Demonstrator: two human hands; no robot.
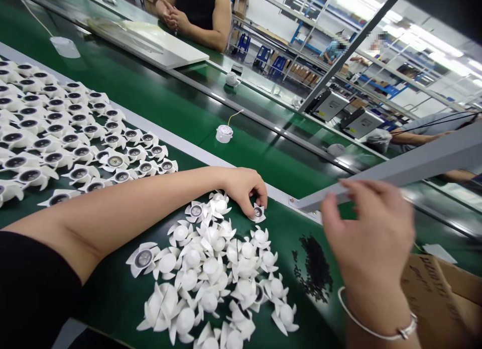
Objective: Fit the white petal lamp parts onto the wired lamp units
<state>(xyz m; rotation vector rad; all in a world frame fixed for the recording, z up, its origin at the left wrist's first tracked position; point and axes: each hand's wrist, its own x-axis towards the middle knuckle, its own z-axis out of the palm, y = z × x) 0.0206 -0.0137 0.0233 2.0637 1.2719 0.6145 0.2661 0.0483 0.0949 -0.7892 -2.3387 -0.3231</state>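
My left hand [246, 188] is closed, thumb and fingers pinching a small white fan impeller [258, 213] whose dark round hub faces up. Just below it lies a loose heap of white fan impellers [211, 266], most with their domed side up. To the right of the heap is a pile of tiny black parts [316, 268], too small to make out one by one. My right hand [371, 228], with a bracelet at the wrist, is raised beyond that pile. It is slightly blurred, thumb and fingers apart, and I see nothing in it.
Many impellers [79, 118] lie hub up in rows at the left. Beyond a pale rail, a green conveyor belt [181, 108] carries a white round part with a wire [224, 133]. A grey metal post [399, 163] slants close by my right hand. A cardboard box [433, 294] stands lower right. A person sits opposite.
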